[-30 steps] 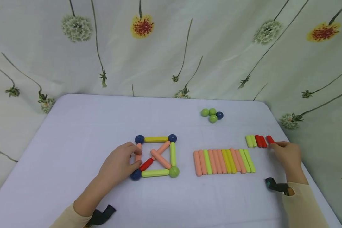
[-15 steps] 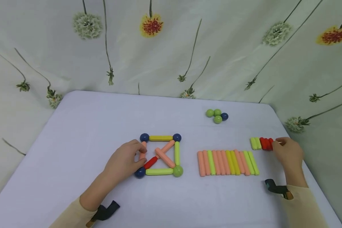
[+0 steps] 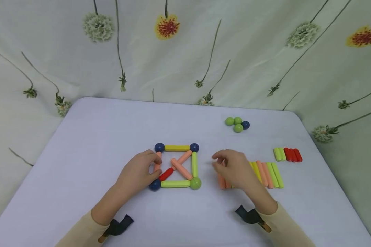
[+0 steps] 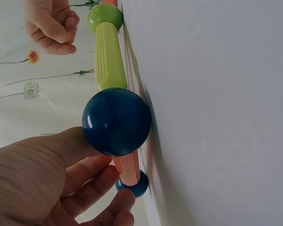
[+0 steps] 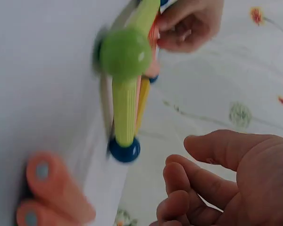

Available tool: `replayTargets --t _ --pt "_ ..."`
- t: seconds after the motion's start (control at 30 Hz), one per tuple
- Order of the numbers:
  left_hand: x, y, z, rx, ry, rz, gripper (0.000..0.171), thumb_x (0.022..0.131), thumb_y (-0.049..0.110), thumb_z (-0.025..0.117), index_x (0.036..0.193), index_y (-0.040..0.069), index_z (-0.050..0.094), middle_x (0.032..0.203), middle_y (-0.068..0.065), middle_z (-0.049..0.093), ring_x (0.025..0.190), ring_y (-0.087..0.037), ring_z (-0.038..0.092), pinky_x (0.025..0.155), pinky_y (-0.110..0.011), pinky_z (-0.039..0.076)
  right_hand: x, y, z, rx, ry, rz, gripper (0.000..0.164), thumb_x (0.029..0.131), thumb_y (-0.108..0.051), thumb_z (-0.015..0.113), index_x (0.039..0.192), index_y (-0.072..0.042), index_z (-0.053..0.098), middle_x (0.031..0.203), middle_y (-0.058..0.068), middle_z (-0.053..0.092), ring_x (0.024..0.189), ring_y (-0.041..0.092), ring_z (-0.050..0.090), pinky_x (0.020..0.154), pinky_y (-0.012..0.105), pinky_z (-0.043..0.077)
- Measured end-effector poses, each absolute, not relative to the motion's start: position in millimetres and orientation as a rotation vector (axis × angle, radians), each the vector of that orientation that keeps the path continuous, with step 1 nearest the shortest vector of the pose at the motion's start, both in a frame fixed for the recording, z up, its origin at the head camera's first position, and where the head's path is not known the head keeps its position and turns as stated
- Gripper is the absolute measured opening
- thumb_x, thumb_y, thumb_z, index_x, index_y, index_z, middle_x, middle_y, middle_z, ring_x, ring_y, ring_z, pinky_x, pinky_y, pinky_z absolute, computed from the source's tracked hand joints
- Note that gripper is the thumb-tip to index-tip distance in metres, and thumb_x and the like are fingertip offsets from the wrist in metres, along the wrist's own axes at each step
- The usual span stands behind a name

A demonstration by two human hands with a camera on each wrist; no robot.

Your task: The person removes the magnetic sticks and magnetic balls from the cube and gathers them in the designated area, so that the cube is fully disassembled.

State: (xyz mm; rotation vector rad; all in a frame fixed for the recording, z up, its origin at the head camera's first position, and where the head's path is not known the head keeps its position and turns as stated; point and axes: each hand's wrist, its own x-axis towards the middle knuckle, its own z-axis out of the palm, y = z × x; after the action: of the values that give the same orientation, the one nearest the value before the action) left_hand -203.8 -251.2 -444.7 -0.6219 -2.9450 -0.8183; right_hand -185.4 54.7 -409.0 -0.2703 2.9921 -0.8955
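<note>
In the head view, a square of magnetic building sticks and balls lies on the table. My left hand (image 3: 139,171) is at its left side, fingers and thumb gripping the pink stick (image 4: 128,170) behind the near-left blue ball (image 4: 117,121). A yellow stick (image 3: 177,148) makes the far side; light green sticks make the near side (image 3: 175,184) and right side. Inside, a red stick (image 3: 166,174) and pink stick form a diagonal, with another pink stick (image 3: 181,168) leaning across from the green ball (image 3: 195,183). My right hand (image 3: 235,168) hovers over the stick row, fingers loosely bent, holding nothing.
A row of pink, yellow and green sticks (image 3: 270,175) lies partly under my right hand. Behind it are short green sticks (image 3: 279,154) and red sticks (image 3: 293,155). Green balls (image 3: 238,128) and a blue ball (image 3: 245,125) sit farther back. Flowered cloth (image 3: 185,51) hangs behind the table.
My right hand has set a short red stick beside the other red ones, let go, and moved left over the long stick row. My left hand stays at the square.
</note>
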Motion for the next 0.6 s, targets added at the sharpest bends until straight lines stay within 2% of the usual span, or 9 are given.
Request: replayTargets --t 0.2,0.33,0.6 --pt "-203.5 -250.5 -442.9 -0.623 -2.944 -0.842 0.022 0.078 0.014 0.08 0.097 0.009 0.071 0.095 0.002 0.064 0.081 -0.017 0.055 0.068 -0.03 0.049 -183.2 4.9 -425.2 -0.548 2.775 -0.879 0.019 0.085 -0.02 0.073 0.102 -0.012 0.073 0.069 -0.009 0.053 0.06 0.009 0.046 0.053 0.023 0.038" --pt "-203.3 -249.1 -441.6 -0.626 -2.957 -0.853 0.022 0.078 0.015 0.079 0.098 0.008 0.072 0.096 0.001 0.064 0.082 -0.017 0.055 0.069 -0.03 0.049 -184.3 -6.4 -430.0 -0.525 2.727 -0.81 0.018 0.082 -0.023 0.075 0.096 -0.012 0.072 0.062 -0.005 0.048 0.054 0.009 0.044 0.049 0.023 0.033" --pt "-203.1 -251.5 -441.5 -0.593 -2.974 -0.839 0.022 0.078 0.015 0.079 0.098 0.009 0.072 0.095 0.002 0.063 0.079 -0.015 0.053 0.067 -0.027 0.048 -184.8 -11.8 -429.5 -0.447 2.673 -0.845 0.013 0.087 -0.023 0.073 0.087 -0.015 0.063 0.07 -0.003 0.056 0.058 0.013 0.051 0.052 0.026 0.041"
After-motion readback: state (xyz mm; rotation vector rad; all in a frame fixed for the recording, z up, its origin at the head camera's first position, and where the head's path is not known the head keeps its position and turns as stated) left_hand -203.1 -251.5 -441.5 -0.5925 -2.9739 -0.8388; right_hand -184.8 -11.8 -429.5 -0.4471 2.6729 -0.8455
